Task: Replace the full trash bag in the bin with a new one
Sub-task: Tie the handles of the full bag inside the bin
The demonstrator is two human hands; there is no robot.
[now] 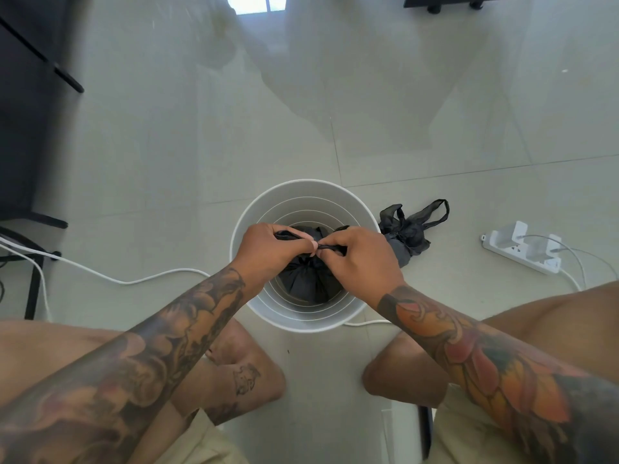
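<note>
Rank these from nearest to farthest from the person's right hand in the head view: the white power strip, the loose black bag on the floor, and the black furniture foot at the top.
1. Loose black bag: on the floor just right of the right hand, beside the bin.
2. White power strip: farther right on the floor.
3. Black furniture foot: far off at the top edge.

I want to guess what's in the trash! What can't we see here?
- What's in the bag, head view: black plastic hides it.
- The knot: left hand and right hand cover it.
- The bin bottom: the bag covers it.
- Spare bag on the floor: right hand and bin rim hide part.
</note>
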